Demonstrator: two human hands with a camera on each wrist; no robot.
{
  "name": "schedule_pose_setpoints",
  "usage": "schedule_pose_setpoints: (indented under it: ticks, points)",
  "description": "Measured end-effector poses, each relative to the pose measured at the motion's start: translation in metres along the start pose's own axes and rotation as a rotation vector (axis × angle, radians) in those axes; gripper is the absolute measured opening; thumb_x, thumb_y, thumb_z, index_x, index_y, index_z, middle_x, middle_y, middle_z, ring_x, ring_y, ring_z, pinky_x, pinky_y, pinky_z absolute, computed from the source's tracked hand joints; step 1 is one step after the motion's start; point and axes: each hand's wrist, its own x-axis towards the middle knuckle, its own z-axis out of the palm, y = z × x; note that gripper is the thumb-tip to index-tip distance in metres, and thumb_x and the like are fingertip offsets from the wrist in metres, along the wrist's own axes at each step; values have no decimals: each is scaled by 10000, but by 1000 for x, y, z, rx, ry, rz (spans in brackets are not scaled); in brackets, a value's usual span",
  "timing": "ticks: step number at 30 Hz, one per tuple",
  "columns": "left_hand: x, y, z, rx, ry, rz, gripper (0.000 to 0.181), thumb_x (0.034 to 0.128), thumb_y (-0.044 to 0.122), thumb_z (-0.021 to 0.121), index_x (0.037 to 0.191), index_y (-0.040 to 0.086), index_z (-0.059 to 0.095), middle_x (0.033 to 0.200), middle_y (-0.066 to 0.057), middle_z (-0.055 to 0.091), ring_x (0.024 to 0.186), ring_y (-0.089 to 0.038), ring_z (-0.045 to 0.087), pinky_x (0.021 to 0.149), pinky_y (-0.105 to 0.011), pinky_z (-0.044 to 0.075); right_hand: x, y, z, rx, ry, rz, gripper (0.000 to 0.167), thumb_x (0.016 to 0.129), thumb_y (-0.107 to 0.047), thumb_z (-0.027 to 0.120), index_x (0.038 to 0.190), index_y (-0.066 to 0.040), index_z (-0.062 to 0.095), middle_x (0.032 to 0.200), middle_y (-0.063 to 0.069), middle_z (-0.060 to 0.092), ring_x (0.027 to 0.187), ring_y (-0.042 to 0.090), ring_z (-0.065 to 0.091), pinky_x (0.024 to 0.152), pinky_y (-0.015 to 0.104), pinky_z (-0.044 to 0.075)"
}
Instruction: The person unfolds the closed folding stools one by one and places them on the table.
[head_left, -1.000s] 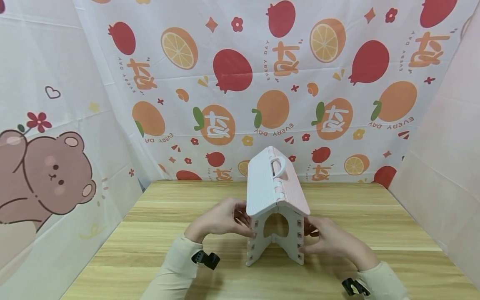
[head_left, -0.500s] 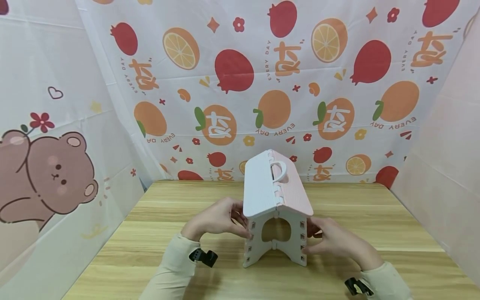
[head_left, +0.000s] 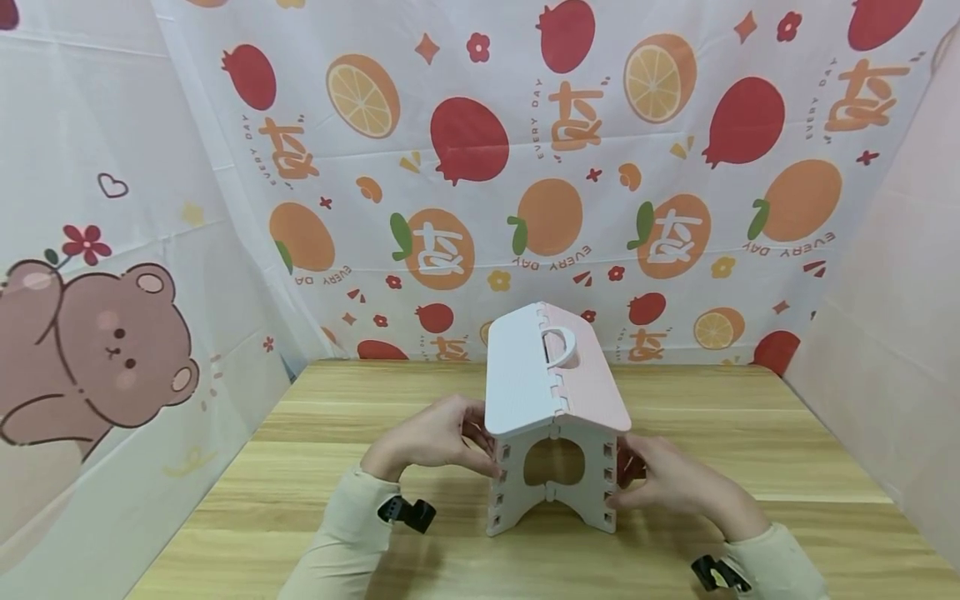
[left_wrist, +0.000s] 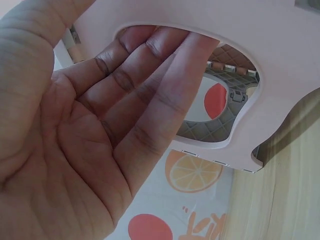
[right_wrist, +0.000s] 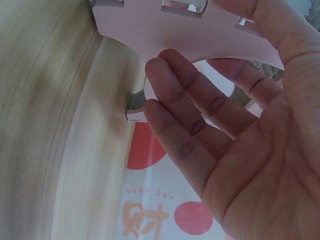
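A toy house (head_left: 517,379) of pale plastic stands upright on the wooden table, with its hinged roof half white, half pink. An arched handle (head_left: 572,348) rises from the ridge. My left hand (head_left: 442,437) holds the left side wall, thumb at its front edge. In the left wrist view, several fingertips reach into the opening of that pink wall (left_wrist: 287,65). On the other side my right hand (head_left: 667,483) grips the right wall (right_wrist: 132,25), thumb at the slotted front edge; one finger enters its opening, while others lie near the outer face.
The light wooden table (head_left: 315,433) runs back to a fruit-printed curtain (head_left: 472,233). At the left hangs a curtain with a printed bear (head_left: 120,350), at the right a plain pale one (head_left: 885,333). Black wrist straps (head_left: 407,514) sit over both sleeves.
The house's sides have spread apart, so its roof is wider and flatter and its front wall has unfolded straighter. Both hands have moved slightly outward with the walls.
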Motion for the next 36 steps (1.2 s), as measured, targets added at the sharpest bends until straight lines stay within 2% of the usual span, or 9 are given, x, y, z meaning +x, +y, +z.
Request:
schedule_pose_setpoints:
  ticks: [7, 12, 17, 20, 23, 27, 29, 32, 36]
  points:
    - [1, 2, 1, 8, -2, -13, 457, 842, 93, 920, 1251, 52, 721, 1029, -49, 814, 943, -179, 804, 839, -294, 653, 0, -4, 1, 27, -13, 20, 638, 845, -291, 920, 1347, -30, 624, 1080, 1, 771, 921, 53, 723, 821, 302, 636]
    - [1, 4, 1, 15, 0, -25, 427, 839, 105, 924, 1221, 88, 735, 989, -21, 810, 935, -187, 798, 832, -287, 648, 0, -6, -1, 48, -31, 58, 677, 846, -322, 922, 1388, -72, 603, 1127, 3, 761, 988, 69, 732, 884, 303, 629]
    - [-4, 8, -6, 77, 22, -35, 387, 885, 171, 894, 1226, 85, 733, 1062, -90, 803, 993, -208, 784, 875, -308, 645, -3, -7, -8, 42, -37, 88, 701, 874, -392, 899, 1441, -113, 595, 1243, 10, 738, 1157, 200, 720, 1002, 381, 612]
    - [-10, 13, -15, 157, 95, -45, 363, 953, 205, 828, 1270, 67, 720, 1163, -119, 784, 1071, -210, 761, 934, -348, 639, -7, -6, -18, 1, -2, 81, 617, 956, -378, 822, 1452, -90, 597, 1327, 66, 724, 1232, 322, 697, 1042, 420, 596]
    - [-13, 22, -23, 232, 220, -33, 354, 1021, 214, 746, 1328, 45, 698, 1260, -143, 764, 1161, -253, 740, 1008, -426, 621, -12, -8, -33, -49, 69, 63, 492, 1065, -291, 686, 1468, -27, 583, 1411, 162, 690, 1276, 406, 678, 1038, 420, 597]
    - [-9, 35, -28, 306, 387, 3, 425, 1063, 266, 688, 1420, 37, 653, 1412, -159, 709, 1310, -343, 694, 1095, -532, 568, -13, -18, -53, -116, 173, 62, 462, 1141, -228, 537, 1530, 21, 526, 1509, 239, 619, 1319, 421, 664, 1031, 475, 602]
    - [-6, 41, -28, 339, 445, 13, 500, 1066, 321, 682, 1472, 36, 619, 1482, -154, 668, 1361, -360, 663, 1120, -550, 545, -12, -25, -61, -152, 215, 73, 494, 1153, -264, 509, 1565, 7, 497, 1544, 236, 593, 1330, 416, 663, 1032, 543, 590]
    - [2, 46, -25, 388, 484, 32, 612, 1068, 382, 668, 1555, 35, 541, 1584, -157, 582, 1429, -375, 604, 1165, -558, 504, -7, -36, -70, -182, 252, 85, 545, 1151, -321, 508, 1613, -38, 451, 1610, 215, 535, 1436, 442, 571, 1113, 646, 504]
    - [15, 51, -19, 428, 478, 41, 713, 1071, 434, 643, 1638, 58, 428, 1693, -120, 450, 1542, -362, 478, 1248, -570, 410, 5, -47, -74, -216, 261, 65, 597, 1134, -357, 544, 1648, -82, 413, 1683, 189, 448, 1556, 474, 406, 1191, 729, 377]
